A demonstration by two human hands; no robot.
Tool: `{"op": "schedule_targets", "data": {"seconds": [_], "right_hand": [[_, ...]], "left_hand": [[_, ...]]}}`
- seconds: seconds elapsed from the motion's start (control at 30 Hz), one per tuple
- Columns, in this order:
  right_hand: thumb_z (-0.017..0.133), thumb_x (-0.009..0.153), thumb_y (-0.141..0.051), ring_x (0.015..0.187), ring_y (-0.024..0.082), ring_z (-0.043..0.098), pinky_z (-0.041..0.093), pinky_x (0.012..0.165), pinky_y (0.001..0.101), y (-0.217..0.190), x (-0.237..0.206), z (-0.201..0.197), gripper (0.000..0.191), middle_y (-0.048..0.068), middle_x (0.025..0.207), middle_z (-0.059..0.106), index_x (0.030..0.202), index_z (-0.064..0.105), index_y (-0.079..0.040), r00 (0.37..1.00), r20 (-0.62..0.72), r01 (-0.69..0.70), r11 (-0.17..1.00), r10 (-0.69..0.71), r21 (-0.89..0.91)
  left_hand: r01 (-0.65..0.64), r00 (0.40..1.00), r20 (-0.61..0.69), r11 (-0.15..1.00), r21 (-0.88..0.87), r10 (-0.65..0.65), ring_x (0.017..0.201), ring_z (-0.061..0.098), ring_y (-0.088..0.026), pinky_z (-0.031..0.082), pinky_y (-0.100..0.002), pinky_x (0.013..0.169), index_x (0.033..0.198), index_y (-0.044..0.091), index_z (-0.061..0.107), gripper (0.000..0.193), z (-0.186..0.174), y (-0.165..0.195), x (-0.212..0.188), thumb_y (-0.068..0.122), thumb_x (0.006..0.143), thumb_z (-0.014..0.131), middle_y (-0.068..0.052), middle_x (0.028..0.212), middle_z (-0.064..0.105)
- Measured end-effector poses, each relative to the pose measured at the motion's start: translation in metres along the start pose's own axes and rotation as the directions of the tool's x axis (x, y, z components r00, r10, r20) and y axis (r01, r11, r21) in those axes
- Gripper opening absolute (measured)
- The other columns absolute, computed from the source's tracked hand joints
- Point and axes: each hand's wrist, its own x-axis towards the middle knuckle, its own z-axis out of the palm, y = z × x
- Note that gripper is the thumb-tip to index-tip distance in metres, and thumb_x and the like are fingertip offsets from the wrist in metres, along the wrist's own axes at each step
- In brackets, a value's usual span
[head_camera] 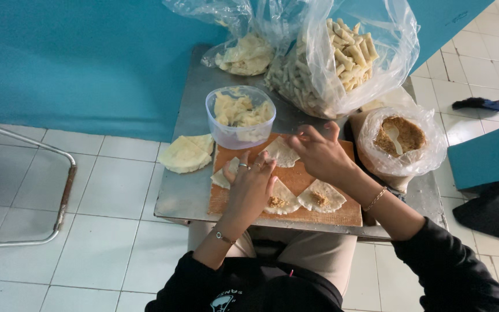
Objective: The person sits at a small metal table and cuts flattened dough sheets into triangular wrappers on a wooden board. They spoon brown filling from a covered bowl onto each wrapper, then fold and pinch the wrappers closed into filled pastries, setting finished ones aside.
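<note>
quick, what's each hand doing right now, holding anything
Left hand: open, fingers spread on a wrapper, gripping nothing.
Right hand: fingers curled at a wrapper; grip cannot be told.

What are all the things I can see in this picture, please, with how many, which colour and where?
grey metal table: one, centre.
brown wooden cutting board: one, on the table's near edge.
pale dough wrappers with brown filling: two, on the board's near right.
plain pale wrapper: one, on the board's far side.
clear round plastic tub of dough: one, beyond the board.
stack of pale wrappers: one, on the table's left.
clear plastic bag of pale rolled pieces: one, at the table's far side.
bag of brown filling with white spoon: one, right.
left hand: on the board.
right hand: over the board.
</note>
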Motion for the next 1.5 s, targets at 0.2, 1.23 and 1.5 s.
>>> {"op": "schedule_targets", "data": {"seconds": [0.2,1.23,1.5], "right_hand": [[0.053,0.084,-0.005,0.136,0.021,0.041,0.028,0.092,0.0652,-0.001,0.004,0.011,0.067,0.010,0.144,0.058,0.150,0.047,-0.014,0.975,-0.210,0.124,0.962,-0.073,0.243],[0.060,0.086,-0.009,0.127,0.025,0.052,0.029,0.098,0.0659,0.014,0.012,0.024,0.043,0.003,0.121,0.066,0.129,0.058,-0.008,0.967,-0.247,-0.002,0.970,0.064,0.241],[0.062,0.081,-0.010,0.127,0.023,0.050,0.029,0.099,0.0663,0.014,0.016,0.021,0.052,-0.002,0.115,0.068,0.133,0.058,-0.015,0.969,-0.243,0.076,0.990,-0.045,0.119]], "left_hand": [[0.021,1.000,0.005,0.999,-0.043,-0.021,0.136,0.045,-0.037,0.019,-0.070,0.107,0.126,0.016,0.069,0.035,-0.001,0.001,0.002,0.028,0.093,0.065,-0.006,0.144,0.056],[0.021,1.000,0.007,0.997,-0.069,-0.021,0.138,0.044,-0.038,0.018,-0.069,0.109,0.127,0.016,0.070,0.033,-0.001,0.000,0.000,0.025,0.097,0.060,-0.007,0.146,0.056],[0.026,1.000,0.008,0.997,-0.078,-0.025,0.137,0.044,-0.038,0.017,-0.069,0.107,0.124,0.017,0.071,0.031,0.002,0.000,0.002,0.024,0.095,0.063,-0.007,0.144,0.058]]}}
